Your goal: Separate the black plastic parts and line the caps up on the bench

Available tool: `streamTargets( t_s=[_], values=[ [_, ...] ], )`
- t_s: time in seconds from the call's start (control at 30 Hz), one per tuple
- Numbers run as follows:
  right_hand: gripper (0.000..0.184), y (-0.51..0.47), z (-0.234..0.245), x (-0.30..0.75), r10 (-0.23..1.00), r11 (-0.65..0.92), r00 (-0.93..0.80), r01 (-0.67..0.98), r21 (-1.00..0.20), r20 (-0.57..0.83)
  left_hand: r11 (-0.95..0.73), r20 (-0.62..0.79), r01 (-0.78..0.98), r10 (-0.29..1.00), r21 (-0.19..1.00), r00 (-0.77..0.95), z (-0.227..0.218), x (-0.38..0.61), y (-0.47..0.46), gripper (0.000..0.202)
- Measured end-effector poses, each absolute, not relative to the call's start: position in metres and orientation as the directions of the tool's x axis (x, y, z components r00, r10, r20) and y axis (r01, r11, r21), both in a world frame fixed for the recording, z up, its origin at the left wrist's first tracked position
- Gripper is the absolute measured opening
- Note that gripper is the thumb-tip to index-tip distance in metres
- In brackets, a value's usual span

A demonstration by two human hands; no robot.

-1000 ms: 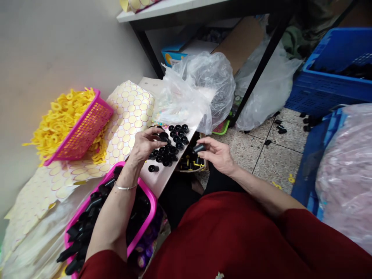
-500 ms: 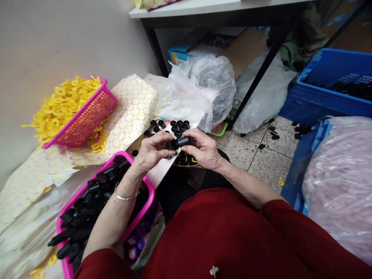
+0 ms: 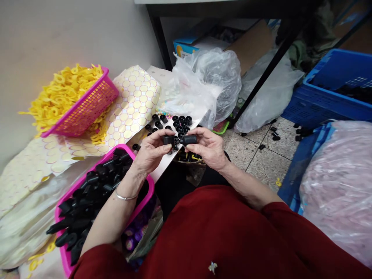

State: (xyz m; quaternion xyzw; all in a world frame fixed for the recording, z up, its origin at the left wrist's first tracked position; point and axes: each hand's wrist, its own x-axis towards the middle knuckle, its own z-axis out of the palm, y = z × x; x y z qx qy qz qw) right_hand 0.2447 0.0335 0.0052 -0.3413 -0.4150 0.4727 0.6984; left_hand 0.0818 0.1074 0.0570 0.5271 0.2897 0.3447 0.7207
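Note:
Between thumb and fingers of my left hand [image 3: 153, 150] is a short black plastic cap [image 3: 168, 140]. My right hand [image 3: 208, 147] pinches a black plastic cylinder [image 3: 188, 140] with a narrower end facing left, toward the cap. The two pieces are held close together in line, with a small gap between them. Just beyond my fingers, several small black cups [image 3: 181, 123] stand on a pale board [image 3: 163, 167]. Under my hands sits a round container [image 3: 190, 161] with black and yellow pieces.
To the left, a pink basket [image 3: 151, 190] holds black plastic parts, and another pink basket [image 3: 109, 91] is heaped with yellow pieces [image 3: 69, 93]. Clear plastic bags [image 3: 221, 77] lie near a table leg [image 3: 258, 73]. A blue crate [image 3: 316, 102] and a full bag [image 3: 340, 186] are at right.
The cap in my left hand has turned, its opening no longer facing up toward me. The cylinder in my right hand has moved slightly right. The whole view has shifted a little.

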Motion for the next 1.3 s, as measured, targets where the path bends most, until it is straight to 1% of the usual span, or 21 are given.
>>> streamTargets(
  t_s=[0.13, 0.27, 0.37, 0.43, 0.5, 0.53, 0.6, 0.63, 0.7, 0.77, 0.83, 0.87, 0.9, 0.93, 0.97, 1.0, 1.03, 1.1, 1.13, 1.23, 1.3],
  values=[
    [0.037, 0.03, 0.002, 0.236, 0.919, 0.376, 0.224, -0.258, -0.89, 0.324, 0.341, -0.189, -0.245, 0.854, 0.908, 0.485, 0.059, 0.087, 0.102, 0.037],
    [0.031, 0.028, 0.0, 0.229, 0.882, 0.436, 0.268, -0.151, -0.887, 0.388, 0.464, -0.352, -0.284, 0.861, 0.839, 0.366, 0.059, 0.094, 0.1, 0.018],
    [0.03, 0.028, -0.002, 0.229, 0.853, 0.48, 0.286, -0.103, -0.871, 0.437, 0.506, -0.404, -0.281, 0.845, 0.815, 0.349, 0.06, 0.096, 0.1, 0.007],
    [0.031, 0.028, -0.002, 0.231, 0.856, 0.473, 0.295, -0.111, -0.874, 0.425, 0.515, -0.415, -0.273, 0.84, 0.813, 0.35, 0.063, 0.093, 0.1, 0.007],
    [0.033, 0.027, -0.002, 0.235, 0.884, 0.418, 0.308, -0.18, -0.89, 0.352, 0.526, -0.423, -0.271, 0.833, 0.806, 0.357, 0.065, 0.085, 0.098, 0.012],
    [0.033, 0.026, -0.002, 0.238, 0.906, 0.371, 0.306, -0.238, -0.898, 0.293, 0.531, -0.425, -0.277, 0.83, 0.801, 0.361, 0.067, 0.08, 0.096, 0.013],
    [0.032, 0.026, -0.006, 0.246, 0.951, 0.25, 0.267, -0.374, -0.893, 0.155, 0.535, -0.431, -0.306, 0.833, 0.787, 0.348, 0.069, 0.064, 0.092, 0.01],
    [0.029, 0.027, -0.01, 0.25, 0.973, 0.167, 0.217, -0.436, -0.885, 0.077, 0.533, -0.437, -0.327, 0.839, 0.78, 0.324, 0.069, 0.054, 0.09, 0.007],
    [0.025, 0.028, -0.022, 0.257, 0.99, 0.02, 0.129, -0.528, -0.849, -0.058, 0.511, -0.453, -0.371, 0.859, 0.776, 0.237, 0.07, 0.03, 0.085, 0.006],
    [0.024, 0.026, -0.036, 0.262, 0.981, -0.102, 0.073, -0.588, -0.803, -0.178, 0.451, -0.444, -0.367, 0.889, 0.814, 0.108, 0.07, -0.002, 0.081, 0.009],
    [0.026, 0.02, -0.05, 0.265, 0.958, -0.198, 0.041, -0.624, -0.756, -0.285, 0.336, -0.365, -0.268, 0.928, 0.903, -0.066, 0.07, -0.04, 0.081, 0.014],
    [0.028, 0.017, -0.057, 0.265, 0.943, -0.237, 0.032, -0.633, -0.737, -0.331, 0.269, -0.296, -0.171, 0.941, 0.948, -0.161, 0.069, -0.06, 0.083, 0.017],
    [0.03, 0.014, -0.062, 0.266, 0.928, -0.269, 0.028, -0.637, -0.722, -0.371, 0.186, -0.193, -0.051, 0.943, 0.981, -0.273, 0.068, -0.081, 0.085, 0.02],
    [0.031, 0.011, -0.067, 0.266, 0.915, -0.293, 0.029, -0.639, -0.711, -0.403, 0.118, -0.073, 0.099, 0.923, 0.988, -0.377, 0.066, -0.1, 0.089, 0.021],
    [0.033, 0.009, -0.071, 0.266, 0.904, -0.308, 0.036, -0.639, -0.705, -0.427, 0.106, 0.019, 0.261, 0.9, 0.959, -0.435, 0.064, -0.119, 0.092, 0.021],
    [0.034, 0.007, -0.073, 0.265, 0.895, -0.316, 0.045, -0.638, -0.702, -0.444, 0.135, 0.074, 0.4, 0.882, 0.907, -0.465, 0.063, -0.135, 0.095, 0.02],
    [0.035, 0.007, -0.075, 0.265, 0.889, -0.322, 0.052, -0.636, -0.701, -0.455, 0.187, 0.089, 0.499, 0.874, 0.846, -0.478, 0.061, -0.148, 0.098, 0.021],
    [0.035, 0.007, -0.077, 0.263, 0.883, -0.329, 0.056, -0.632, -0.701, -0.465, 0.252, 0.073, 0.634, 0.895, 0.731, -0.44, 0.057, -0.166, 0.101, 0.025],
    [0.035, 0.007, -0.078, 0.262, 0.883, -0.333, 0.053, -0.629, -0.702, -0.466, 0.244, 0.062, 0.684, 0.919, 0.687, -0.39, 0.055, -0.171, 0.103, 0.029],
    [0.034, 0.008, -0.077, 0.259, 0.888, -0.34, 0.037, -0.621, -0.706, -0.459, 0.136, 0.049, 0.808, 0.979, 0.574, -0.2, 0.05, -0.174, 0.105, 0.04],
    [0.035, 0.009, -0.077, 0.258, 0.888, -0.346, 0.028, -0.616, -0.708, -0.458, 0.107, 0.061, 0.84, 0.985, 0.531, -0.164, 0.048, -0.171, 0.107, 0.04]
  ],
)
